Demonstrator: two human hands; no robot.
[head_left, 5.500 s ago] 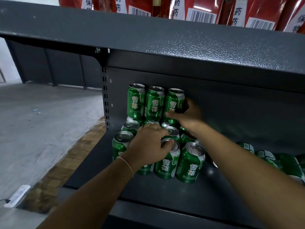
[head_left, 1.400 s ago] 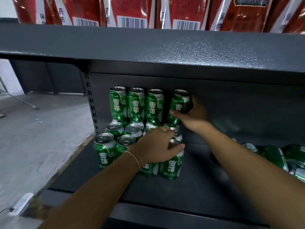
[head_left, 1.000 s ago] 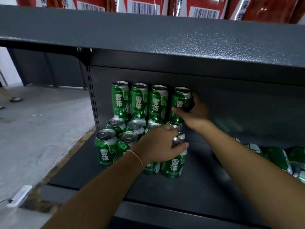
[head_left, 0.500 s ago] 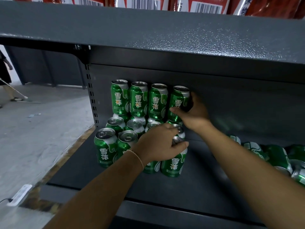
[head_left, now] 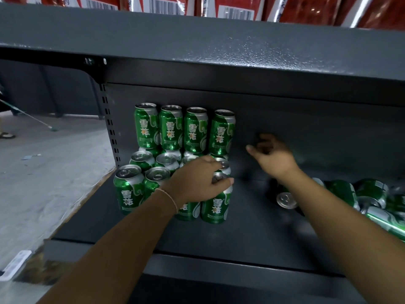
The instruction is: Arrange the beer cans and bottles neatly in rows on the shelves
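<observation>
- Half a second back the right hand (head_left: 272, 157) gripped the fourth stacked can; now it has let go and hangs just right of it, fingers loosely curled, holding nothing.
- Upright green aluminium beer cans (head_left: 172, 128) stand in tidy rows at the left end of the dark grey metal shelf (head_left: 252, 233), with four more stacked on top at the back.
- Loose green cans (head_left: 341, 194) lie tipped on their sides to the right — long axes roughly level, beyond the right forearm. That hand is the nearer one, so I judge it will fetch the next.
- Meanwhile the left hand (head_left: 197, 183) rests palm-down on the front-row can tops, fingers curled over the rightmost front can (head_left: 215, 207), steadying it.
</observation>
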